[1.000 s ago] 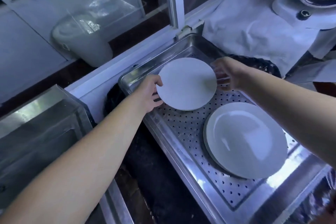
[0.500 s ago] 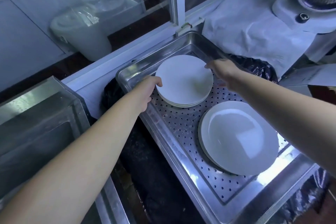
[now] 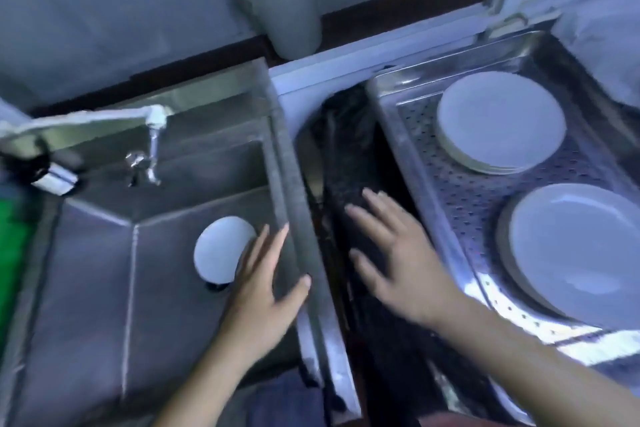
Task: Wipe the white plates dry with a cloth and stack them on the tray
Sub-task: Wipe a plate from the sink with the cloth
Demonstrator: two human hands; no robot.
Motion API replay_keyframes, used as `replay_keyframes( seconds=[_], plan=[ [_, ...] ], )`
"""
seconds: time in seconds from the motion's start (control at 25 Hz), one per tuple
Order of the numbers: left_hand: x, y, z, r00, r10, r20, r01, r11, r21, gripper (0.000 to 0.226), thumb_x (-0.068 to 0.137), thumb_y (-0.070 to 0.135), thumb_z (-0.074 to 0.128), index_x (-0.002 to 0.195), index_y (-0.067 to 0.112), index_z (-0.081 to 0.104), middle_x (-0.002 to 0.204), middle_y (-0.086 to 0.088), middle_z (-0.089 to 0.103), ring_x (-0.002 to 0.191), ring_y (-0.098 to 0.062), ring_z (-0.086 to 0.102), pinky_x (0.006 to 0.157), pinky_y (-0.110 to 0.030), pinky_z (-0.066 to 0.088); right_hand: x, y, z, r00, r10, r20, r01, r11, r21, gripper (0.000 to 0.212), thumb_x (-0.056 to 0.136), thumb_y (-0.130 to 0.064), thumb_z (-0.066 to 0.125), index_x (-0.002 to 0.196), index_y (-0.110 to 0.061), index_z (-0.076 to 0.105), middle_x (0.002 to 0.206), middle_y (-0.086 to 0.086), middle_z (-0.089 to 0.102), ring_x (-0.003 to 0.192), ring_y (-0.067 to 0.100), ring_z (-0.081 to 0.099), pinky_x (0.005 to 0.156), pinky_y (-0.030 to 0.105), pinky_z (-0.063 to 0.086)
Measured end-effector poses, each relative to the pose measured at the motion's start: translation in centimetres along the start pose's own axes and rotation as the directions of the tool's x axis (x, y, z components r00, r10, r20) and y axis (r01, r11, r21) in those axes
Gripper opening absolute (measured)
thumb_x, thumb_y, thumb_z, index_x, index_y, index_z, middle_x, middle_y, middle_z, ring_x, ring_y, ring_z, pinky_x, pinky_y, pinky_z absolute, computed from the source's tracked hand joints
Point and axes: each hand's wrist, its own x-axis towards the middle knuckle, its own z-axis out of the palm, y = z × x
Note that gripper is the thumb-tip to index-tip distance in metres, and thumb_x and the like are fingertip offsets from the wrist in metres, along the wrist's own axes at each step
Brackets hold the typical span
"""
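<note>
Head view: I see my left hand (image 3: 263, 291) over the steel sink (image 3: 104, 288), fingers straight and spread, holding nothing. One small white plate (image 3: 221, 250) lies in the sink just beside its fingertips. My right hand (image 3: 391, 260) hangs over the dark gap (image 3: 349, 156) between sink and tray, fingers spread too, holding nothing. On the tray (image 3: 460, 218) sit a far stack of small plates (image 3: 498, 121) and a near stack of big plates (image 3: 578, 253). A tap (image 3: 152, 146) hangs at the back of the sink.

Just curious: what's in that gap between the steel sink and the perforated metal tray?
A dark, crumpled black cloth or bag fills it in the head view; the right hand hovers over it.
</note>
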Motion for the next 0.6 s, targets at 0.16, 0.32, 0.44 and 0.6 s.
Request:
replay_keyframes(
  seconds=[0.16, 0.32, 0.44, 0.6],
  plan=[
    [-5.5, -11.7, -1.7, 0.949, -0.304, 0.087, 0.305, 0.952, -0.005, 0.081, 0.095, 0.036, 0.072, 0.161, 0.035, 0.026, 0.169, 0.01, 0.018, 0.157, -0.008, 0.011, 0.127, -0.034, 0.017, -2.8, -5.7, 12.3, 0.936, 0.001, 0.352, -0.03, 0.997, 0.078, 0.065, 0.094, -0.028, 0.057, 0.155, -0.024, 0.036, 0.165, -0.002, 0.016, 0.155, 0.024, 0.015, 0.121, 0.044, 0.023],
    [-3.5, -23.6, -3.4, 0.791, -0.578, 0.198, 0.595, 0.803, -0.034, 0.08, 0.097, 0.029, 0.069, 0.163, 0.018, 0.025, 0.167, -0.007, 0.028, 0.154, -0.024, 0.027, 0.123, -0.037, 0.026, -1.0, -8.9, 20.4, 0.836, 0.083, 0.542, -0.132, 0.99, 0.052, 0.071, 0.087, -0.027, 0.052, 0.155, -0.026, 0.033, 0.166, -0.003, 0.019, 0.153, 0.019, 0.019, 0.122, 0.025, 0.017],
    [0.8, -30.5, -4.5, 0.734, -0.626, 0.264, 0.659, 0.75, -0.056, 0.074, 0.098, 0.026, 0.067, 0.161, 0.016, 0.029, 0.163, -0.01, 0.037, 0.149, -0.03, 0.036, 0.118, -0.041, 0.035, 4.7, -9.1, 24.3, 0.795, 0.224, 0.563, -0.24, 0.97, -0.045, 0.062, 0.089, -0.024, 0.063, 0.149, -0.018, 0.046, 0.16, 0.008, 0.036, 0.147, 0.024, 0.035, 0.115, 0.018, 0.023],
    [8.8, -38.0, -5.9, 0.768, -0.587, 0.256, 0.634, 0.752, -0.18, 0.023, 0.095, 0.024, 0.068, 0.116, 0.032, 0.061, 0.106, 0.01, 0.064, 0.106, -0.027, 0.06, 0.086, -0.039, 0.05, 14.5, -7.1, 32.1, 0.643, 0.561, 0.521, -0.63, 0.775, -0.056, 0.048, 0.095, -0.023, 0.067, 0.14, -0.01, 0.056, 0.127, 0.012, 0.062, 0.118, 0.025, 0.059, 0.094, 0.03, 0.045]
  ],
)
